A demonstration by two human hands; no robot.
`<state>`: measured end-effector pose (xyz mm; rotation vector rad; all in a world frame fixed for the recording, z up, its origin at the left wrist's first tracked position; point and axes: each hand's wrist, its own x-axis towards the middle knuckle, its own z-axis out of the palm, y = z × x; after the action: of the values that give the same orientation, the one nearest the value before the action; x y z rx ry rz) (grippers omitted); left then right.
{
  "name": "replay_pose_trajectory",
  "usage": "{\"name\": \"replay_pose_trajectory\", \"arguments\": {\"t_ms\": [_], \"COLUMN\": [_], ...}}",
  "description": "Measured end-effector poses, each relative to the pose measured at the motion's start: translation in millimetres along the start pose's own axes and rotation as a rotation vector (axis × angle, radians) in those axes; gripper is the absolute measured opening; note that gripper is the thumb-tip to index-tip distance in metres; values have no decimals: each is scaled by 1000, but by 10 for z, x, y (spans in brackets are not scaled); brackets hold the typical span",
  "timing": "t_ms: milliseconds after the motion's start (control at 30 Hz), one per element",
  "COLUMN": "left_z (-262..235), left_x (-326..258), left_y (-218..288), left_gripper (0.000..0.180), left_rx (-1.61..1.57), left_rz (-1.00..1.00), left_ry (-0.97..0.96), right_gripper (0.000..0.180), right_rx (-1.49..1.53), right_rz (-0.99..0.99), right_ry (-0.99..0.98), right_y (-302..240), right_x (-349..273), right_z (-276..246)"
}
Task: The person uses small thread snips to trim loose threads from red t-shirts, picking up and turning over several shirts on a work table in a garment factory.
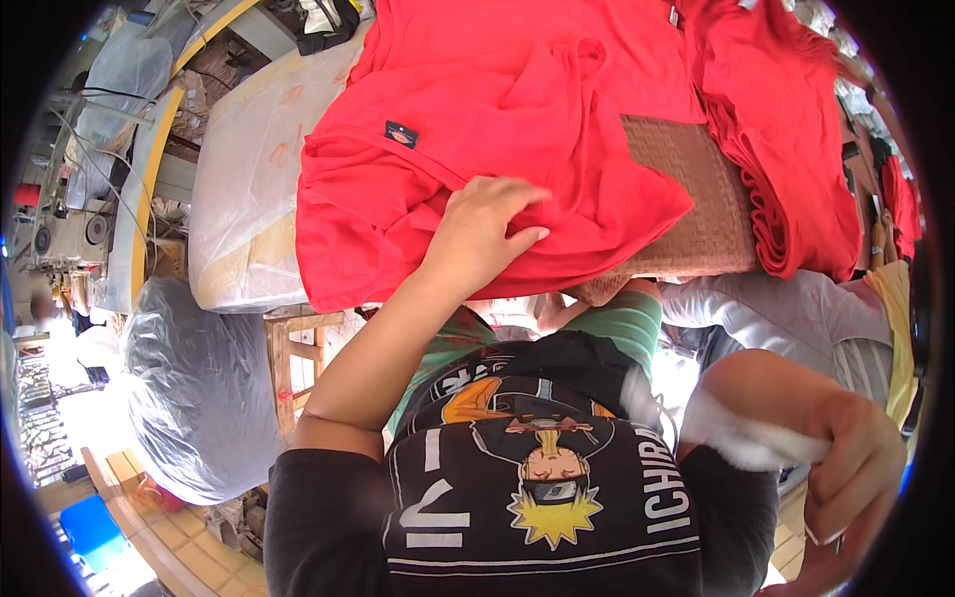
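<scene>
A red garment [398, 229] with a small black label [401, 134] lies loosely folded in front of me. My left hand [487, 229] rests on it, palm down, with fingers and thumb apart and nothing held. At the lower right, raised beside my body, is my right hand [858, 463], its fingers curled. A small glint shows by those fingers, but what they hold is too unclear to name. A blurred whitish thing [746, 433] passes across the right forearm; its kind cannot be made out.
More red garments [786, 149] hang in folds over the right of a brown woven-textured surface [686, 189]. A plastic-covered pad [249, 189] stands at left, above a bulky plastic-wrapped bundle [199, 398]. Sewing machinery [85, 234] is farther left. Grey cloth [786, 318] lies at right.
</scene>
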<state>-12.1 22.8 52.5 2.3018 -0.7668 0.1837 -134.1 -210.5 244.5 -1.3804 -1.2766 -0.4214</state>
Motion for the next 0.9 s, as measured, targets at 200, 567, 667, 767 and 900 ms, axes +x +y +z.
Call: {"name": "replay_pose_trajectory", "arguments": {"t_ms": [200, 567, 667, 767, 900], "left_z": [-518, -1266, -1058, -619, 52], "left_x": [-19, 4, 194, 421, 764], "left_y": [123, 215, 263, 172, 64], "left_gripper": [18, 41, 36, 35, 34], "left_rx": [-529, -542, -460, -278, 278], "left_rz": [3, -183, -150, 40, 217], "left_ry": [-358, -563, -484, -292, 38], "right_gripper": [68, 48, 39, 30, 22], "right_rx": [59, 152, 126, -30, -320], "right_rz": [-281, -371, -326, -170, 303], "right_ry": [43, -153, -278, -451, -394], "right_y": [57, -180, -288, -319, -30], "right_x": [-12, -170, -205, -188, -153], "right_z": [-74, -234, -325, -566, -528]}}
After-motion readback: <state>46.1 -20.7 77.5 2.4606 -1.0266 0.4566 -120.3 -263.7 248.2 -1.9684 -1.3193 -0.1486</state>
